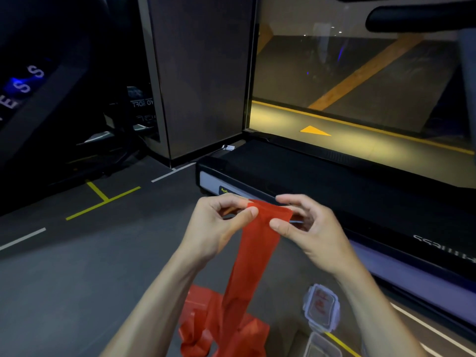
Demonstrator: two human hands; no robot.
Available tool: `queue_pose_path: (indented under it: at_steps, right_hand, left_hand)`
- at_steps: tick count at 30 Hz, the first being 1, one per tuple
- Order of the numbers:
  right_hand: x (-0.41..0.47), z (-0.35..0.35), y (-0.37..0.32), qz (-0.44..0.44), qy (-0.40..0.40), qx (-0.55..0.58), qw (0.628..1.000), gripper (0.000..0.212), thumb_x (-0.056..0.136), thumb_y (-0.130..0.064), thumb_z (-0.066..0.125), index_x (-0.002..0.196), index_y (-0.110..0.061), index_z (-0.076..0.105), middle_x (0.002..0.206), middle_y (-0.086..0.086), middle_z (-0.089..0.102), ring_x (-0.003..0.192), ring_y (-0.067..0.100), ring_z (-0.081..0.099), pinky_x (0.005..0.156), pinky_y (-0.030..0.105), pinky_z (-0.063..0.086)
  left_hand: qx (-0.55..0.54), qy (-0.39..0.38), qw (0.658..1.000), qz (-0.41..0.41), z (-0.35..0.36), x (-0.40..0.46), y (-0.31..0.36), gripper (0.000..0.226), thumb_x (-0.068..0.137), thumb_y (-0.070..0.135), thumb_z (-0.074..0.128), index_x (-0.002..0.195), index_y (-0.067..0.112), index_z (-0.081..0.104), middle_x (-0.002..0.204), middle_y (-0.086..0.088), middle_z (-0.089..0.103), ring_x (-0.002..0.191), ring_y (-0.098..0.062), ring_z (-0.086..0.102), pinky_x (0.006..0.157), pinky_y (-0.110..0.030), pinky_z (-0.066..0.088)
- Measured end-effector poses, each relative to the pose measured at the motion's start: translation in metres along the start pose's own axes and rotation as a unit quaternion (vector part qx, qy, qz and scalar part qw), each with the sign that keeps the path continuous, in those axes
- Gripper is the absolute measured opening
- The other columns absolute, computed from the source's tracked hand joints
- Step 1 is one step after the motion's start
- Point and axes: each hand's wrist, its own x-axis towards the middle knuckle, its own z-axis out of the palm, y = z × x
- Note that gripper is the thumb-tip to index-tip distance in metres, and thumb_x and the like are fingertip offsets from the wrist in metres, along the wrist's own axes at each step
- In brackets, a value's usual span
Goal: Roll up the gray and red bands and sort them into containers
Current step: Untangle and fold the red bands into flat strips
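Both hands, the left hand (219, 222) and right hand (306, 228), are pinched on the top end of the red band (253, 256), whose tail is piled on the floor (77, 279) beside two containers (321, 307). Even tension should be kept for a tight roll.

Seeing red band (257, 243) running down past bottom edge, its heap on floor getting cut off there. Top end of band hiding behind my left hand (221, 222) thumb and right hand (306, 228) fingers; can't tell how far roll is going. Lower clear container (322, 345) getting clipped by bottom edge, contents unreadable. Lidded container (322, 307) showing red through blurry lid, too vague to name. Treadmill (334, 181) lettering reading mirrored and blurred, frame running off right edge.
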Motion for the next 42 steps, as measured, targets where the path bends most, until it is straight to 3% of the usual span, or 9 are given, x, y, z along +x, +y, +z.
queue_pose_path:
  at_steps: [3,5,10,19,27,31,35,42]
  right_hand:
    - [0.001,0.002,0.001,-0.019,0.027,0.044,0.998,0.017,0.08,-0.027,0.079,0.094,-0.018,0.076,0.089,0.003,0.078,0.085,0.018,0.074,0.081,0.03,0.057]
    - [0.003,0.002,0.003,-0.022,0.037,0.065,0.997,0.012,0.081,-0.025,0.077,0.089,-0.016,0.076,0.086,0.002,0.079,0.082,0.013,0.074,0.078,0.025,0.056]
    - [0.004,0.001,0.004,-0.026,0.046,0.079,0.995,0.011,0.081,-0.022,0.076,0.088,-0.013,0.076,0.085,0.002,0.079,0.082,0.012,0.074,0.077,0.021,0.055]
    - [0.005,0.001,0.006,-0.019,0.057,0.076,0.995,0.008,0.086,-0.017,0.076,0.091,-0.01,0.077,0.087,0.007,0.079,0.086,0.024,0.076,0.082,0.03,0.06]
    - [0.004,0.001,0.007,-0.005,0.061,0.075,0.995,0.004,0.089,-0.012,0.075,0.092,-0.011,0.077,0.088,0.008,0.079,0.087,0.025,0.076,0.085,0.037,0.06]
    - [0.004,0.001,0.006,0.003,0.068,0.086,0.994,0.01,0.085,-0.019,0.077,0.091,-0.011,0.077,0.087,0.008,0.079,0.086,0.024,0.076,0.085,0.038,0.059]
    - [0.004,0.001,0.006,0.011,0.068,0.082,0.994,0.008,0.087,-0.017,0.077,0.092,-0.011,0.077,0.087,0.007,0.079,0.086,0.024,0.077,0.085,0.038,0.059]
    - [0.003,0.001,0.006,0.02,0.065,0.078,0.995,0.006,0.089,-0.013,0.076,0.093,-0.009,0.077,0.087,0.008,0.079,0.087,0.027,0.077,0.087,0.042,0.06]
  left_hand:
    - [-0.008,0.0,1.0,-0.006,0.001,0.0,0.001,0.004,0.085,0.008,0.079,0.088,0.006,0.079,0.094,-0.01,0.077,0.087,-0.019,0.072,0.079,-0.032,0.055]
    - [-0.014,0.002,1.0,-0.013,0.001,0.0,0.001,0.004,0.083,0.006,0.08,0.088,0.006,0.079,0.091,-0.011,0.077,0.084,-0.018,0.071,0.078,-0.03,0.055]
    - [-0.026,0.011,0.999,-0.021,0.003,0.0,0.004,0.008,0.082,0.003,0.081,0.088,0.002,0.077,0.082,-0.022,0.073,0.071,-0.02,0.065,0.068,-0.028,0.055]
    - [-0.048,0.017,0.998,-0.046,0.004,-0.002,0.011,0.03,0.082,0.0,0.08,0.109,0.008,0.069,0.074,-0.003,0.069,0.068,-0.015,0.066,0.063,-0.026,0.056]
    - [-0.041,0.009,0.998,-0.049,0.004,-0.003,0.012,0.029,0.082,0.004,0.082,0.107,0.011,0.072,0.079,-0.008,0.069,0.073,-0.022,0.069,0.068,-0.032,0.06]
    - [-0.042,0.013,0.997,-0.057,0.004,-0.001,0.01,0.023,0.081,0.002,0.081,0.102,0.01,0.074,0.081,-0.012,0.071,0.072,-0.021,0.07,0.066,-0.03,0.059]
    - [-0.038,0.012,0.998,-0.057,0.004,-0.001,0.009,0.018,0.081,0.004,0.081,0.096,0.013,0.077,0.085,-0.023,0.07,0.072,-0.022,0.071,0.067,-0.032,0.06]
    - [-0.046,0.005,0.997,-0.055,0.004,-0.001,0.01,0.011,0.085,0.002,0.077,0.095,0.008,0.076,0.077,-0.008,0.073,0.071,-0.019,0.072,0.068,-0.035,0.062]
